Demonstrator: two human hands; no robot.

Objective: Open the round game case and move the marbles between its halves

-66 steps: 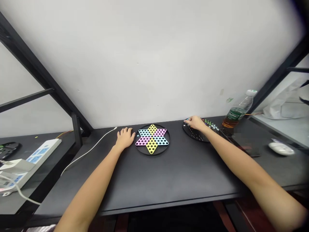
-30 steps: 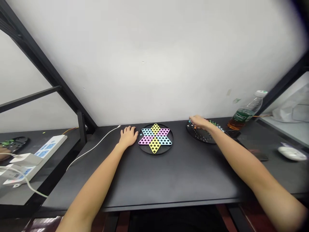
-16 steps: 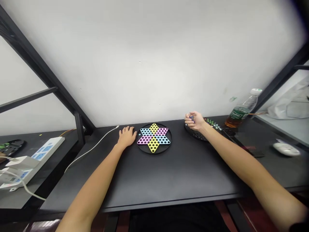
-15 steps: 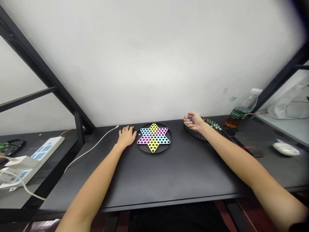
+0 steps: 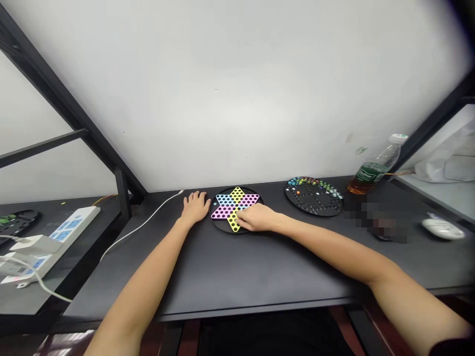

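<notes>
A Chinese checkers board (image 5: 222,212), a star of yellow, pink and light blue points full of holes, lies in a round black tray. My right hand (image 5: 254,217) is over its lower right side, fingers curled down and pressed together at the yellow point nearest me. Small dark blue marbles showed in that hand a moment earlier; the fingers hide them now. My left hand (image 5: 195,206) rests flat on the table with fingers spread, its thumb close to the tray's left rim. On the right, a second round black tray (image 5: 313,200) has coloured glass marbles along its far rim.
A bottle with brown liquid (image 5: 369,173) leans in view at the back right, near a white mouse (image 5: 443,229). A white cable (image 5: 141,227) crosses the table on the left. Farther left is a power strip (image 5: 69,232). A wall (image 5: 237,99) stands behind the table.
My right hand has moved left from above the marble tray down to the star board, turning its palm downward. The marble tray is uncovered. My left hand stays in place.
</notes>
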